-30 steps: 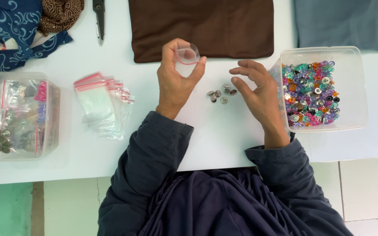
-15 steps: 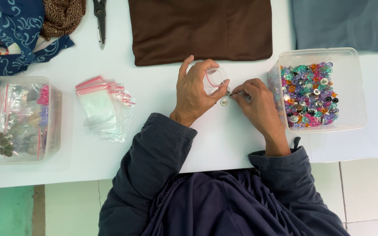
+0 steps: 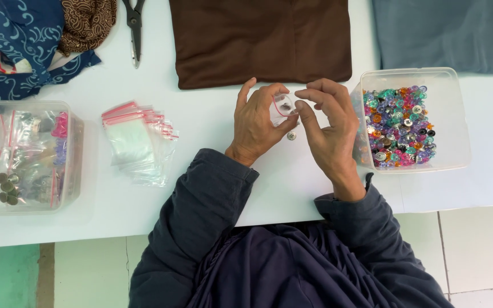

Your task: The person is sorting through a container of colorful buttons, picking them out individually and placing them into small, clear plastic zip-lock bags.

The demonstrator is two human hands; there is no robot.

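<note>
Left hand (image 3: 255, 122) pinching small clear zip bag (image 3: 283, 105), mouth toward 3 o'clock, right hand (image 3: 326, 122) fingertips meeting its opening, round metal snap button (image 3: 291, 136) at 6 o'clock below bag

Brown cloth (image 3: 261, 40), grey-blue cloth (image 3: 443, 31), multicoloured buttons (image 3: 397, 126), white table (image 3: 201, 122).

A white table (image 3: 212, 125) seen from above; along its far edge lie a folded brown cloth (image 3: 261, 40), a folded grey-blue cloth (image 3: 446, 31), black scissors (image 3: 135, 23) and a heap of patterned blue and brown fabric (image 3: 35, 40); at the left stands a clear tub of filled bags (image 3: 29, 157); just beside it a stack of small clear zip bags (image 3: 138, 142); at the right a clear tub of colourful buttons (image 3: 409, 122); one small metal button (image 3: 291, 136) lies near the middle.
</note>
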